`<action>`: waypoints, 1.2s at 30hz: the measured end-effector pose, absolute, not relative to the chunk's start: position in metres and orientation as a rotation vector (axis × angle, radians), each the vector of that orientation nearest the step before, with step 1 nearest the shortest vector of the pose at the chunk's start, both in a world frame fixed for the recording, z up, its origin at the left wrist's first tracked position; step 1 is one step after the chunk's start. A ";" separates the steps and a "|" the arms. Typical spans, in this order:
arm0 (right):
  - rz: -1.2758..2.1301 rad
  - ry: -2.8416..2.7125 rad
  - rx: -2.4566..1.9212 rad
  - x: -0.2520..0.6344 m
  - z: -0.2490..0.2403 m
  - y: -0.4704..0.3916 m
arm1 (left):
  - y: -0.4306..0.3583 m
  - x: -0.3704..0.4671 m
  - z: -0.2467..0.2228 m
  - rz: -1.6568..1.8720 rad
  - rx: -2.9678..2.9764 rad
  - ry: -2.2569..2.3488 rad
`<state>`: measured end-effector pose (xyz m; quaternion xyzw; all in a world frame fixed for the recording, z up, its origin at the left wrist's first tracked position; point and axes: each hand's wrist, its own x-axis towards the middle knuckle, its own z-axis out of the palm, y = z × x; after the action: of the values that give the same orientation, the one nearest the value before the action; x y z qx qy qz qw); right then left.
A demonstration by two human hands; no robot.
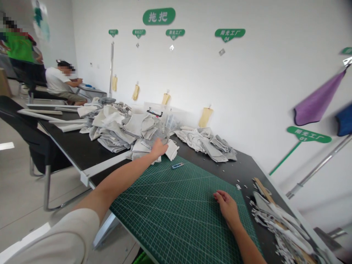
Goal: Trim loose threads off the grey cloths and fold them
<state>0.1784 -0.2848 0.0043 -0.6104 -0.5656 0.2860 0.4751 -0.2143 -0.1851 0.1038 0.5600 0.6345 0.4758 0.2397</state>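
Note:
My left hand [160, 147] reaches into a heap of folded grey and white cloth pieces [134, 126] at the far end of the mat. Its fingers are closed on a grey cloth piece, with the fingertips partly hidden. Above the right part of the green cutting mat [176, 205], my right hand [227, 207] hangs with its fingers curled in against the thumb; nothing shows in it. A small pair of blue thread snips [177, 165] lies on the mat near the heap, just right of my left hand.
A second cloth pile [206, 143] rests by the wall. Cut scraps and strips [277, 220] lie with a wooden ruler-like stick [265, 190] along the right edge. Long white strips [68, 123] lie at left, near a black chair [41, 146]. A seated person [59, 80] is farther back.

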 end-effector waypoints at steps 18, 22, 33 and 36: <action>0.631 -1.419 -1.486 0.178 0.003 -0.287 | -0.230 -0.142 0.029 0.569 2.725 1.339; 0.596 -1.454 -1.499 0.179 0.003 -0.287 | -0.229 -0.145 0.026 0.579 2.763 1.331; 0.433 -1.626 -1.594 0.182 -0.001 -0.286 | -0.227 -0.148 0.019 0.559 2.793 1.316; 0.321 -1.736 -1.651 0.180 -0.001 -0.284 | -0.225 -0.148 0.016 0.567 2.796 1.306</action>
<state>0.1804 -0.2840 -0.0013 -0.6389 -0.6715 0.1243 0.3543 -0.1476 -0.2254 0.0158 0.8911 0.4163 0.1807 0.0021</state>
